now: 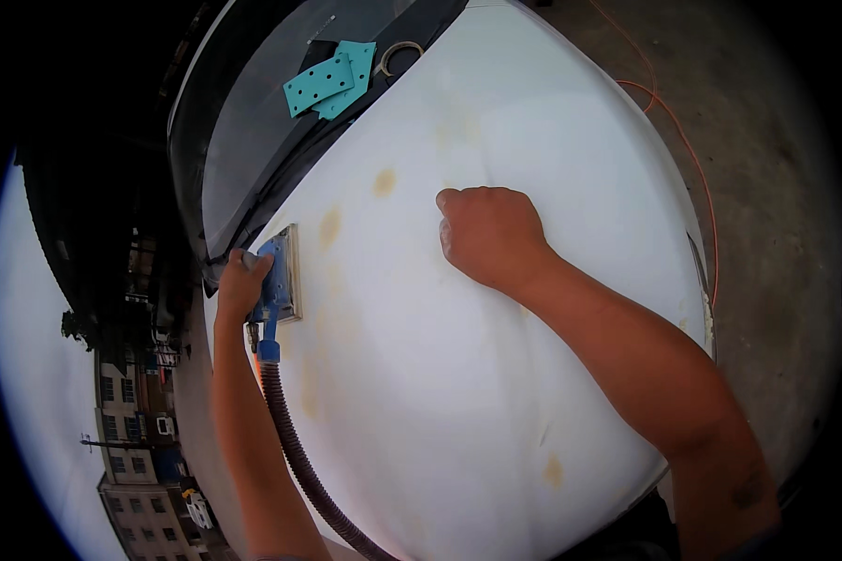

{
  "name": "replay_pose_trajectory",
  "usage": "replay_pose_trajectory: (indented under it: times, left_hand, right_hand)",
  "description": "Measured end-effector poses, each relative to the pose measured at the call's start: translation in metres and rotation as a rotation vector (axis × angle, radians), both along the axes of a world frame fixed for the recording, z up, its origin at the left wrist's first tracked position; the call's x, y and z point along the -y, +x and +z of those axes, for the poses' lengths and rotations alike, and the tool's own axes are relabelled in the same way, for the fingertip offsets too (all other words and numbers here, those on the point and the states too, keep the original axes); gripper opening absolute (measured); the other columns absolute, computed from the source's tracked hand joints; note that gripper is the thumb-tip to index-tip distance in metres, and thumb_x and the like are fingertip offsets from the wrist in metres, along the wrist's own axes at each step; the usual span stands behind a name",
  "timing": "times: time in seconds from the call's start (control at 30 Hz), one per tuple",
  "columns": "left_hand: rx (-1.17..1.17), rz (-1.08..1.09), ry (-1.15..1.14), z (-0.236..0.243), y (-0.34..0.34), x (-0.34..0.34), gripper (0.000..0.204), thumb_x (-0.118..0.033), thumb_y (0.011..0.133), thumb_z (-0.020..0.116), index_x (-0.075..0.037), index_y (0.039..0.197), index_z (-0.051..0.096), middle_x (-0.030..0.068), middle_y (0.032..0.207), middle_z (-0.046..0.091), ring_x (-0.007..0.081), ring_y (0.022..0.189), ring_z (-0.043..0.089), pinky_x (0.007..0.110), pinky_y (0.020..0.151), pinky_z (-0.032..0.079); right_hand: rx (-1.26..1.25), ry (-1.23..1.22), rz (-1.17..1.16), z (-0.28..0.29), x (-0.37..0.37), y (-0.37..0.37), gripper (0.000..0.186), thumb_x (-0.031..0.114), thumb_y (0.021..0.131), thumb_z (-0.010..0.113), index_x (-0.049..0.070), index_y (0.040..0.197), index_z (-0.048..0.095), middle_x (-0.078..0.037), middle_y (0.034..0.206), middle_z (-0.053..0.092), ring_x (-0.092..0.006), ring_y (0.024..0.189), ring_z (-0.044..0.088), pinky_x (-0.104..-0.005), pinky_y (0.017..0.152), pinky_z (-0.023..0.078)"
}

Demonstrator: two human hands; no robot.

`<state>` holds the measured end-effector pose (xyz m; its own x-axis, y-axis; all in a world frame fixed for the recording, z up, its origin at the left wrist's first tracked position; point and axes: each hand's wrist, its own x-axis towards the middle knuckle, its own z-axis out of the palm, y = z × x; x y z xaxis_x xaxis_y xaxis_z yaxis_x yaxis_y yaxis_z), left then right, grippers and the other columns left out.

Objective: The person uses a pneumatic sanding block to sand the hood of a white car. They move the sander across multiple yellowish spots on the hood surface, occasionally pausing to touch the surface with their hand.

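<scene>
My left hand (pixel 241 285) grips a blue air sander (pixel 273 280) with a flat rectangular pad, at the left edge of a white car hood (pixel 421 374). The pad stands tilted against the painted surface; whether it touches all along cannot be told. From the sander's lower end a ribbed dark hose (pixel 295 449) runs down along my left forearm. Over the middle of the hood, my right hand (pixel 491 234) is closed in a fist, knuckles up, with pale dust on the fingers. Nothing sticks out of it. Yellowish patches (pixel 384 182) mark the hood in several places.
Perforated green sanding sheets (pixel 332 82) and a roll of tape (pixel 402 58) lie at the windshield's (pixel 253 140) base. An orange hose (pixel 697 168) trails over the floor (pixel 767 234) at the right. Buildings (pixel 131 421) stand far off at the left.
</scene>
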<state>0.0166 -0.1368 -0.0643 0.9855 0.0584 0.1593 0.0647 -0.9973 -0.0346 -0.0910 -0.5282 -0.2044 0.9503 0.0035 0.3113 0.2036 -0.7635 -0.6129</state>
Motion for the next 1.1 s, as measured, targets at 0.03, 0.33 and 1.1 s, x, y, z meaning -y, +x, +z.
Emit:
replay_pose_trajectory:
  times: [0.03, 0.33, 1.1]
  left_hand:
    - [-0.006, -0.002, 0.023, -0.001, -0.003, -0.001, 0.090, -0.054, 0.088, 0.072, 0.011, 0.146, 0.050, 0.0367, 0.130, 0.065, 0.0475, 0.125, 0.064, 0.047, 0.106, 0.048]
    - [0.046, 0.066, -0.061, 0.009, 0.048, -0.049, 0.086, -0.052, 0.088, 0.074, 0.011, 0.143, 0.052, 0.0340, 0.130, 0.066, 0.0458, 0.123, 0.065, 0.046, 0.106, 0.049]
    - [0.021, 0.023, 0.007, 0.008, 0.024, -0.020, 0.086, -0.051, 0.089, 0.072, 0.010, 0.145, 0.050, 0.0354, 0.132, 0.065, 0.0458, 0.125, 0.064, 0.046, 0.106, 0.048]
  right_hand:
    - [0.011, -0.003, -0.001, -0.003, 0.000, 0.001, 0.015, 0.016, 0.093, 0.063, 0.005, 0.083, 0.062, -0.013, 0.070, 0.066, -0.0314, 0.063, 0.066, -0.0447, 0.058, 0.052]
    - [-0.006, 0.022, 0.033, 0.004, -0.005, -0.002, 0.013, 0.015, 0.092, 0.064, 0.005, 0.083, 0.063, -0.013, 0.069, 0.065, -0.0309, 0.063, 0.066, -0.0444, 0.057, 0.052]
    - [-0.019, 0.033, 0.048, 0.006, 0.000, -0.003, 0.014, 0.013, 0.092, 0.063, 0.004, 0.081, 0.062, -0.013, 0.068, 0.065, -0.0315, 0.061, 0.065, -0.0448, 0.056, 0.052]
